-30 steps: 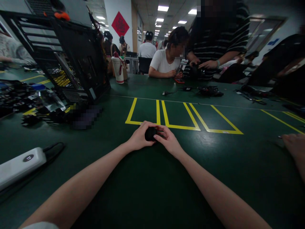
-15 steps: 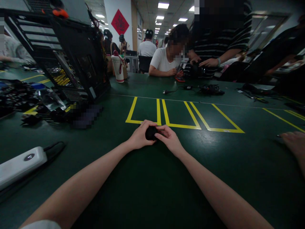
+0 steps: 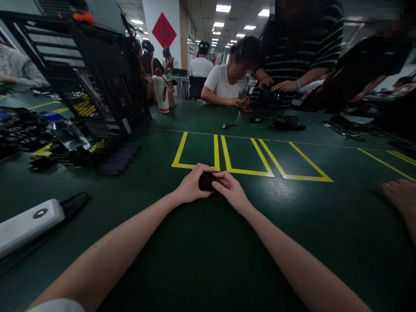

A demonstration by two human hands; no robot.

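A small, dark, rounded object (image 3: 206, 181) sits between my two hands, low over the green table (image 3: 208, 260); its kind I cannot make out. My left hand (image 3: 192, 185) curls around its left side, thumb below and fingers above. From the right, my right hand (image 3: 231, 189) closes on it with thumb and fingertips. Parts of the object are hidden behind the fingers. Just beyond the hands, yellow tape outlines (image 3: 247, 172) mark the table.
A black metal frame (image 3: 94, 73) stands at left, beside a pile of dark parts and a clear bottle (image 3: 68, 132). A white power bank-like device (image 3: 32, 223) lies nearer. A paper cup (image 3: 161, 94), cables (image 3: 287, 122) and other people are farther back; another person's hand (image 3: 399, 193) is at right.
My hands and the dark object stay nearly in place. Across the table, the person in white leans slightly to the left; the person in black at far right has shifted.
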